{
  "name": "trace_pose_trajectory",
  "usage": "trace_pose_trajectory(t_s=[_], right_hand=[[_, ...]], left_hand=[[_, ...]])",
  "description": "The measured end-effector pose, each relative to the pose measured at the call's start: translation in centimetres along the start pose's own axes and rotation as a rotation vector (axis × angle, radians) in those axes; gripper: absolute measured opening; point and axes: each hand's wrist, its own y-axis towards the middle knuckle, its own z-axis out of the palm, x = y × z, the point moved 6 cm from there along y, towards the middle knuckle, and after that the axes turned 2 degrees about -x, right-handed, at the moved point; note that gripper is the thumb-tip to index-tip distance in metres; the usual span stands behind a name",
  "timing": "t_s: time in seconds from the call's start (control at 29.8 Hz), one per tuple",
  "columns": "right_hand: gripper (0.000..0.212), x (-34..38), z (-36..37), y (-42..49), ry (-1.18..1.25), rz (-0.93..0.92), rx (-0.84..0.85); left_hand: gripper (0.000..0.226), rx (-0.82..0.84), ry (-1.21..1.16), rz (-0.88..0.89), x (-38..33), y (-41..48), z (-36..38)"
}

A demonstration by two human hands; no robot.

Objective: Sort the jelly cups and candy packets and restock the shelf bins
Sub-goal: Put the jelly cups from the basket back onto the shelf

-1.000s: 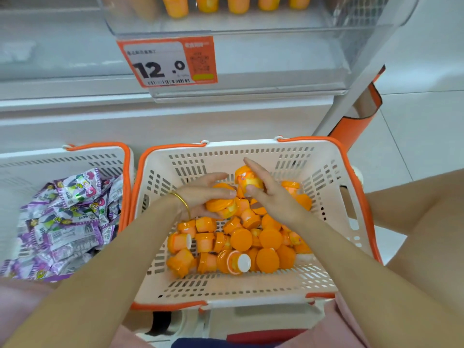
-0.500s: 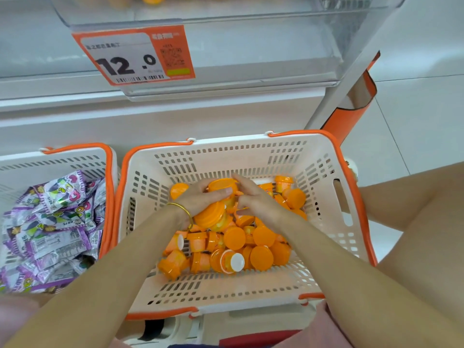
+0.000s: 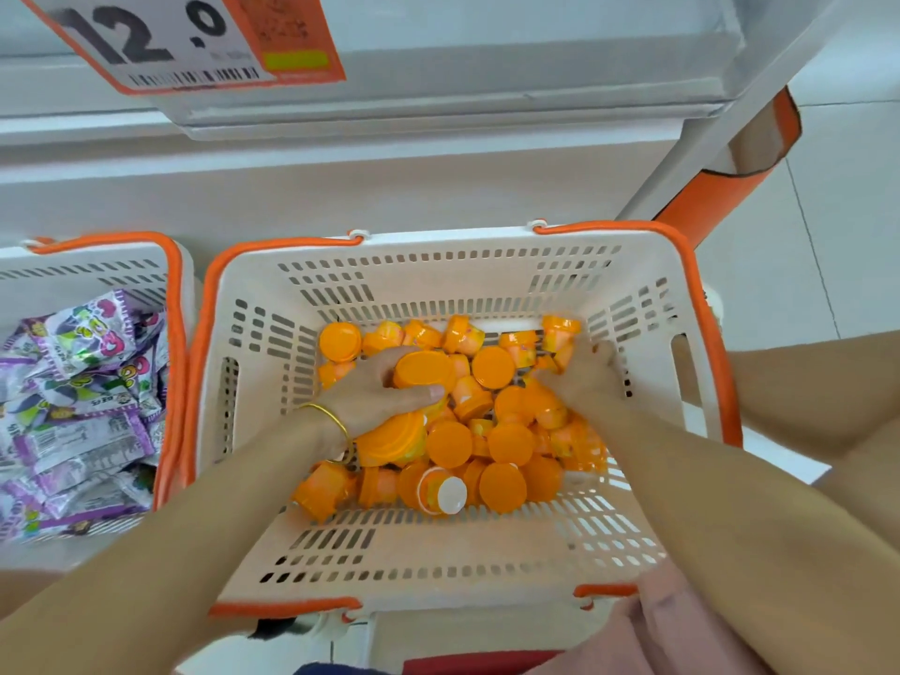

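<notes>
Several orange jelly cups (image 3: 501, 484) lie heaped in a white basket (image 3: 438, 567) with an orange rim, right in front of me. My left hand (image 3: 375, 392), with a gold bangle on the wrist, grips a cluster of jelly cups (image 3: 423, 370) in the middle of the heap. My right hand (image 3: 589, 377) is pressed down among the jelly cups at the basket's right side, fingers curled into the pile; what they hold is hidden. Purple candy packets (image 3: 83, 397) fill a second white basket (image 3: 97, 260) on the left.
A clear shelf bin (image 3: 487, 90) hangs above the baskets, carrying an orange price tag (image 3: 195, 36) marked 12.0. An orange-and-white shelf post (image 3: 721, 172) stands at the right over a pale tiled floor (image 3: 837, 211). My knees frame the basket's near edge.
The view has dropped closer to the basket. My two hands were together above the heap; now they are apart, the left gripping cups lower down, the right moved to the basket's right side.
</notes>
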Motion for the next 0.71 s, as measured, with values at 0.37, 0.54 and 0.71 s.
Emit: trace_pose_trajectory(t_s=[0.37,0.54,0.71], right_hand=[[0.101,-0.7,1.2,-1.7,0.315,0.102,-0.052],[0.097,-0.6,1.2,-3.3,0.508,0.097,-0.17],[0.091,-0.4,0.6,-3.9,0.766,0.191,-0.186]], left_hand=[[0.07,0.003,-0.014,0.006,-0.6,-0.2,0.7],[0.068,0.005,-0.032,0.02,-0.8,-0.3,0.7],[0.062,0.024,-0.046,0.051,-1.4,-0.5,0.9]])
